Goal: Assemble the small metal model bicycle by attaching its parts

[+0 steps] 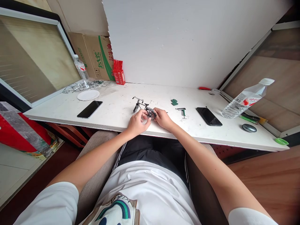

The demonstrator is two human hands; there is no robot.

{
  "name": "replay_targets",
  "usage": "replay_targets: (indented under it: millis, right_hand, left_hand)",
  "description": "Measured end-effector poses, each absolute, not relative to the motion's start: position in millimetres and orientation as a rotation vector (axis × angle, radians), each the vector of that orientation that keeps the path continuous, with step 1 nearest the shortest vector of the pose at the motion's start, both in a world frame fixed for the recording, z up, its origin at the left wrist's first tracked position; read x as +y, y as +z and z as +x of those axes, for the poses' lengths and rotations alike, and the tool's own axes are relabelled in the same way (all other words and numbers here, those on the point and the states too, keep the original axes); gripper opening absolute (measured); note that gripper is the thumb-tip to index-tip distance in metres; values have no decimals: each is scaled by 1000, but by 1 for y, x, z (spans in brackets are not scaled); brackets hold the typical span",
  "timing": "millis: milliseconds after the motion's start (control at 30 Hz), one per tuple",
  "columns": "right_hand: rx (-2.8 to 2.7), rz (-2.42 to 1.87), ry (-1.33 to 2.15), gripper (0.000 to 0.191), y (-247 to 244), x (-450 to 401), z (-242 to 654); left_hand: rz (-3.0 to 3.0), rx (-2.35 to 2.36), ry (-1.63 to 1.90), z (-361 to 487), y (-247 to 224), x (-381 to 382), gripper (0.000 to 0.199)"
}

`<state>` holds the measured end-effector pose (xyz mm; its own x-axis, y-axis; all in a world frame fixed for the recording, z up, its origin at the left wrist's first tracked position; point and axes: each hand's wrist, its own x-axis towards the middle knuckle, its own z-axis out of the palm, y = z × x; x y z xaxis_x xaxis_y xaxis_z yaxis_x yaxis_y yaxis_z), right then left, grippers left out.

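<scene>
Between one phone point(90, 109) on the left of the table point(114, 112) and a second phone point(209, 116) on its right was the bicycle point(146, 105); a disc point(88, 95) lay behind the first, a bottle point(246, 99) right of the second.

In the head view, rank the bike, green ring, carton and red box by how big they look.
1. Carton, clearly largest
2. Bike, by overall outline, partly covered
3. Red box
4. Green ring, clearly smallest
</scene>
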<state>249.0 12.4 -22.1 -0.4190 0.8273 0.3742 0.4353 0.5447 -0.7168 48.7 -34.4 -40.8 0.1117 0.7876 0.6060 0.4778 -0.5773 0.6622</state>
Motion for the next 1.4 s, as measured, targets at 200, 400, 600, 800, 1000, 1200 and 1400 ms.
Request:
replay_targets:
  millis: [200, 400, 600, 800, 1000, 1200, 1400]
  right_hand:
    - [-2014, -1008, 707, 35, -21, 11, 249]
    - [-1951, -972, 770, 46, -26, 16, 249]
    - [-1967, -977, 745, 50, -24, 14, 250]
    - [-1989, -936, 735, 50, -22, 13, 250]
    - [-1999, -934, 742, 53, -22, 13, 250]
    - [-2002, -906, 760, 57, -23, 15, 250]
    - [-2017, -902, 768, 52, -28, 19, 253]
  left_hand:
    - [2067, 1241, 1444, 48, -40, -33, 23]
    - [2007, 1257, 1445, 50, -39, -33, 23]
    - [1978, 1257, 1445, 50, -40, -32, 21]
    - [1961, 1257, 1430, 49, -41, -30, 22]
    - [1992, 1280, 1404, 49, -42, -30, 20]
    - [2032, 1309, 1353, 48, -41, -31, 16]
    - [2060, 1303, 1309, 48, -42, -30, 16]
